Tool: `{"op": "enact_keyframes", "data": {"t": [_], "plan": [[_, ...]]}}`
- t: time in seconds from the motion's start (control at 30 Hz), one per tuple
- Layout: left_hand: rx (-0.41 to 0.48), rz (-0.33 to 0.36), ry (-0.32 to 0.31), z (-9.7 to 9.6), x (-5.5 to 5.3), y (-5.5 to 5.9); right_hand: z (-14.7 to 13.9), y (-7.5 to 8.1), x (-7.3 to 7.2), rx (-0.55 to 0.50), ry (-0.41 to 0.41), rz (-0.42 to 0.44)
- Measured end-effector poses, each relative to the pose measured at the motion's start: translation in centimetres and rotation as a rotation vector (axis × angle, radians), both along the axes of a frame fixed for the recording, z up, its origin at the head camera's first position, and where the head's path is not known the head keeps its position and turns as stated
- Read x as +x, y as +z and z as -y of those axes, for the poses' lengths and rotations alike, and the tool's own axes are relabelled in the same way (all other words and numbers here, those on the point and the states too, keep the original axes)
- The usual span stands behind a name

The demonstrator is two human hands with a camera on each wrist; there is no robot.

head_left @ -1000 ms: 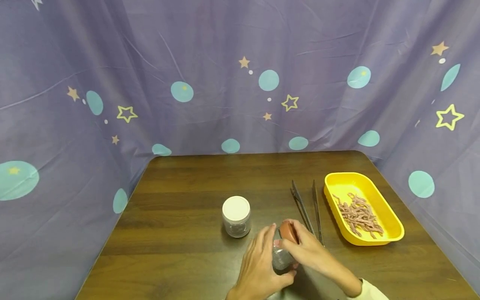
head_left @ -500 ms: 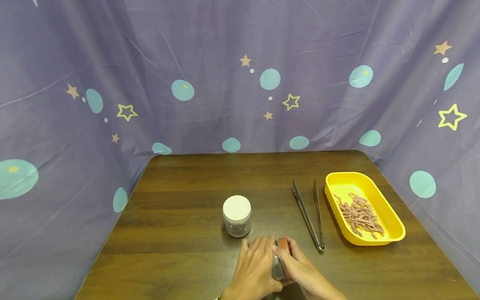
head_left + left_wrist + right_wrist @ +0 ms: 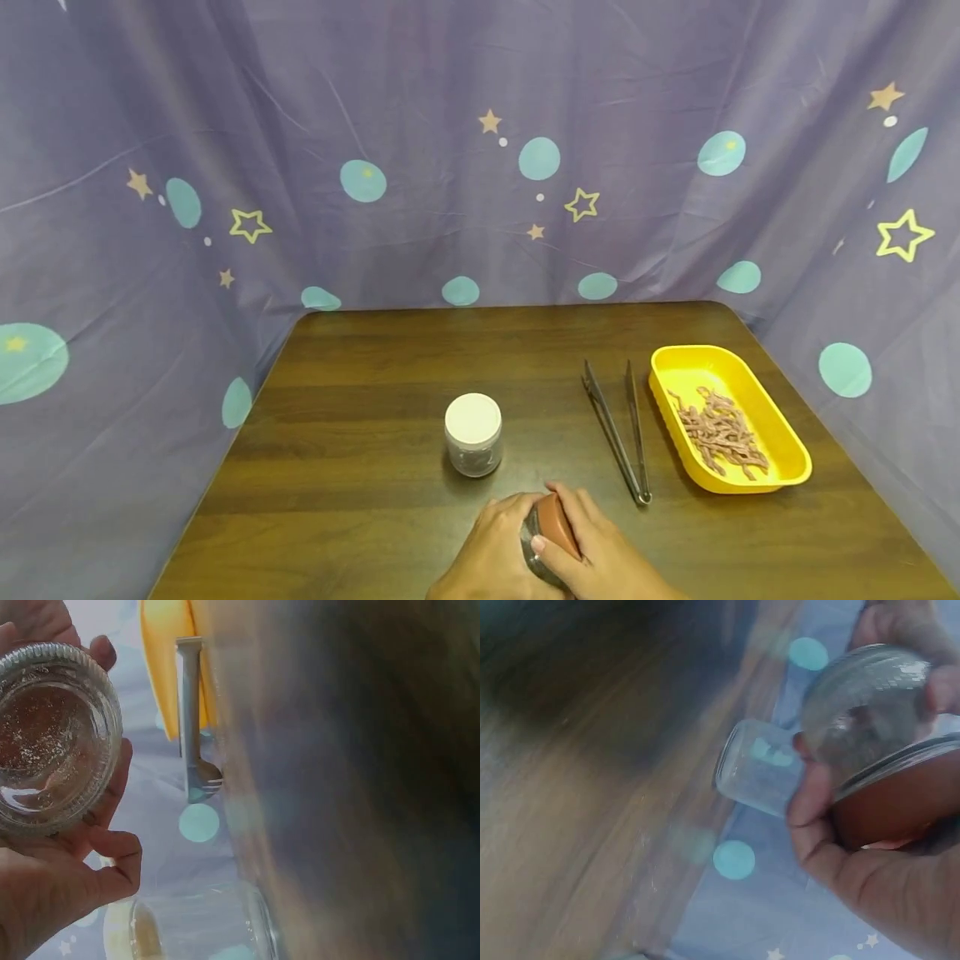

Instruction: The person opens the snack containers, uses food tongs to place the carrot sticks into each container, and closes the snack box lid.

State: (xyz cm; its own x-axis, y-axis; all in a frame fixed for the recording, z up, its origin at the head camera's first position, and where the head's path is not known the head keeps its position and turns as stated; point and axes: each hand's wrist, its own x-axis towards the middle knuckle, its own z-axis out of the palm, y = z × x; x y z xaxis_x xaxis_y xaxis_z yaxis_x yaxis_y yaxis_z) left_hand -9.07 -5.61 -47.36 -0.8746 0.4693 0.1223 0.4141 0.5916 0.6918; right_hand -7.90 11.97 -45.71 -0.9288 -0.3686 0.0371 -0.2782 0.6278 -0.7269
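Both hands hold a small glass jar [image 3: 529, 535] close to the near side of the table, tilted so that its brown lid [image 3: 557, 527] faces right. My left hand [image 3: 489, 552] grips the clear body, and its fingers wrap the ribbed glass base [image 3: 60, 742] in the left wrist view. Around the lid curl the fingers and thumb of my right hand [image 3: 603, 554]. Seen from the right wrist, the brown lid [image 3: 900, 799] sits at the jar's mouth. Pale specks show on the glass base.
A second glass jar with a white lid [image 3: 474, 429] stands beyond the hands. Metal tongs [image 3: 621, 446] lie spread on the wooden table [image 3: 360, 467]. At right, a yellow tray [image 3: 787, 454] holds brown strips [image 3: 720, 433]. A patterned curtain [image 3: 450, 208] hangs behind.
Both hands have moved left and nearer the body with the jar, uncovering the hinge end of the tongs. More of the brown lid's top now shows between the hands.
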Motion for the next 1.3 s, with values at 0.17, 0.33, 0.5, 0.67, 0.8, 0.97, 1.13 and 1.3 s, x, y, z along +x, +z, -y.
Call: {"op": "enact_keyframes", "data": {"t": [0.17,0.33,0.5,0.67,0.8,0.97,1.13,1.3], "plan": [[-0.046,-0.193,0.044,-0.2,0.5,0.1,-0.6,-1.0,-0.1,0.042,0.059,-0.255],[0.064,-0.092,-0.066,0.5,0.1,0.3,-1.5,-0.8,-0.4,0.128,0.194,-0.396],[0.302,0.054,-0.306,1.6,-0.5,0.4,-1.6,0.1,-0.8,0.177,0.381,-0.798],[0.401,0.184,-0.458,1.8,0.4,1.9,-0.9,1.2,-1.0,0.063,0.586,-1.104],[0.37,0.296,-0.45,1.9,1.5,2.9,-0.6,1.5,-0.1,-0.001,0.663,-1.081],[0.378,0.177,-0.48,2.0,0.8,2.0,-0.7,1.6,0.7,0.078,0.52,-0.988],[0.336,-0.049,-0.317,1.7,0.0,0.6,-1.7,2.6,1.1,0.133,0.314,-0.846],[0.228,-0.315,-0.104,0.3,0.3,-0.2,-1.9,3.0,2.1,0.327,0.093,-0.507]]}}
